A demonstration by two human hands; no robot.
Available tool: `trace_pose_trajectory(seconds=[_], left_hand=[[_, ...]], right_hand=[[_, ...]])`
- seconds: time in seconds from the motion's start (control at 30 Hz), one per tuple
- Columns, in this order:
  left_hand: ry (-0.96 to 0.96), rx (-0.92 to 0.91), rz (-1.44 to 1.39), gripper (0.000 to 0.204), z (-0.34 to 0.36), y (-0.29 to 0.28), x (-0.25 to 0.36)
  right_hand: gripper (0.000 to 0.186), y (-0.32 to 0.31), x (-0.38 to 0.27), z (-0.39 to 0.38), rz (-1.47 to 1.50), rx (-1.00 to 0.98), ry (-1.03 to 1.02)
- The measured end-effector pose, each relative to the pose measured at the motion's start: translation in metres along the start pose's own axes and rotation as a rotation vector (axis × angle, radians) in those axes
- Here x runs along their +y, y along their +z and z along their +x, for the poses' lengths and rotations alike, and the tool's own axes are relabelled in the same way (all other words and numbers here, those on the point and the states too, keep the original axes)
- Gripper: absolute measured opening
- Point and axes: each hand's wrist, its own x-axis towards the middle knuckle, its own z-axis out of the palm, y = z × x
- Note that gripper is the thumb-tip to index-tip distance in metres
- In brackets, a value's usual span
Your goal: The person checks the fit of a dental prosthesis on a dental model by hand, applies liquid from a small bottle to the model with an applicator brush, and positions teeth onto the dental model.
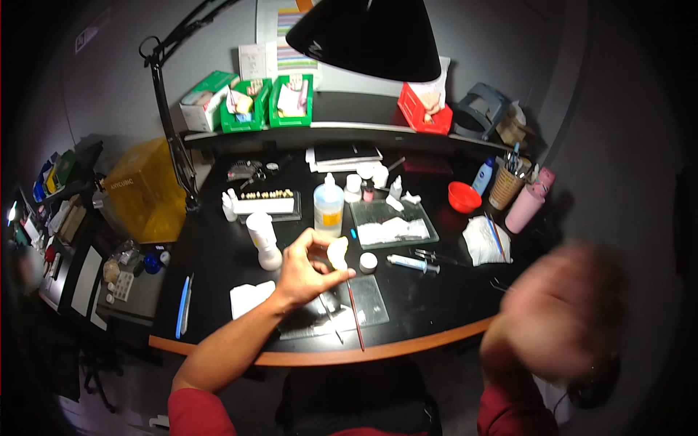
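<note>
Over the middle of the desk my left hand pinches a small pale yellow-white piece between thumb and fingers; glare washes out its detail. My right hand is raised off the desk's right edge, smeared by motion, so its fingers cannot be read. Below the left hand, a thin dark-red brush-like stick and a slim metal tool lie across a glass slab. A small round white jar stands just right of the left fingers. A white squeeze bottle is behind the left wrist.
Farther back stand a clear dropper bottle, a second glass plate with white paper and a red bowl. A syringe lies to the right. A pink bottle is at the far right. The black lamp shade hangs above.
</note>
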Motion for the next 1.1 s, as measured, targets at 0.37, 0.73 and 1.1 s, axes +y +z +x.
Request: trace_pose_trajectory(seconds=[0.37,0.73,1.1], left_hand=[[0.238,0.073,0.247,0.057,-0.009,-0.002,0.009],[0.163,0.041,0.357,0.055,0.000,-0.006,0.001],[0.197,-0.037,0.326,0.041,0.000,-0.010,0.007]], right_hand=[[0.039,-0.014,0.111,-0.178,-0.316,-0.674,1.070],[0.044,-0.016,0.120,-0.192,0.205,-0.257,1.722],[0.026,-0.024,0.119,-0.191,0.061,-0.184,1.698]])
